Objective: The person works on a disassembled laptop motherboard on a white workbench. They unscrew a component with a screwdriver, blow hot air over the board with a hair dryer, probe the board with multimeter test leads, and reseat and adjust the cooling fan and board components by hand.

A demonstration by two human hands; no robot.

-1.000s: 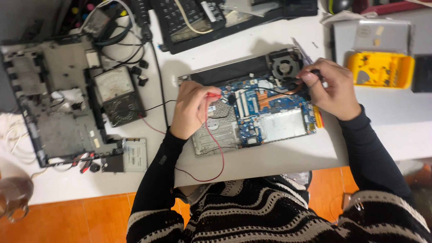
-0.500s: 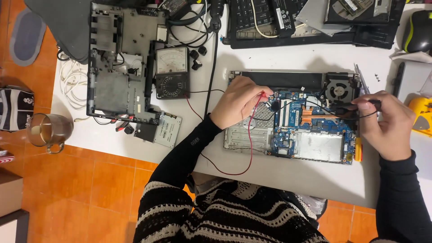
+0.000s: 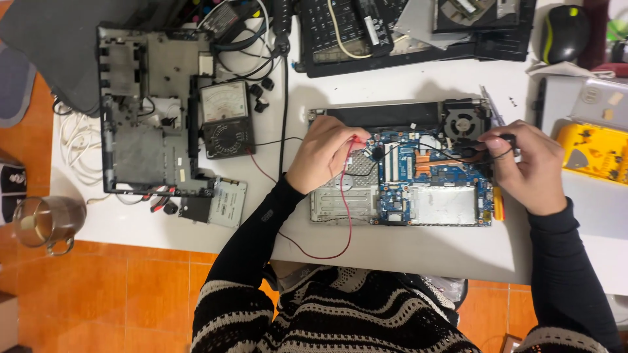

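1. Left hand [image 3: 324,153]: fingers curled and closed around a red test probe [image 3: 358,142], whose tip is set on the blue motherboard [image 3: 428,180] near the board's left end. The heel of the hand lies over the bare metal bay of the opened laptop base [image 3: 340,202].
2. Right hand [image 3: 530,167]: fingers pinched shut on a black test probe [image 3: 500,139], held at the right end of the motherboard, just beside the cooling fan [image 3: 463,123].
3. Leads: the red lead [image 3: 347,216] runs from the left hand down over the laptop base, loops at the near edge of the white table [image 3: 405,85], then rises left to the analog multimeter [image 3: 226,121]. The black lead [image 3: 425,147] crosses the board between the two hands.
4. Laptop base position: centre right of the table, its front side close to the near table edge, with a narrow bare strip between.
5. Open room: bare table surface lies between the laptop base and the multimeter, and behind the base up to the dismantled keyboard deck [image 3: 366,33] at the far edge.
6. Left side: a stripped laptop chassis [image 3: 147,117] occupies the far left corner area; a flat drive [image 3: 226,202] lies at its near right corner.
7. Right edge: a yellow case [image 3: 595,150] sits just beyond the right hand; a black mouse [image 3: 566,33] lies at the far right corner.
8. Off the table: a glass mug [image 3: 46,222] stands at the left, over the orange tile floor [image 3: 131,287].
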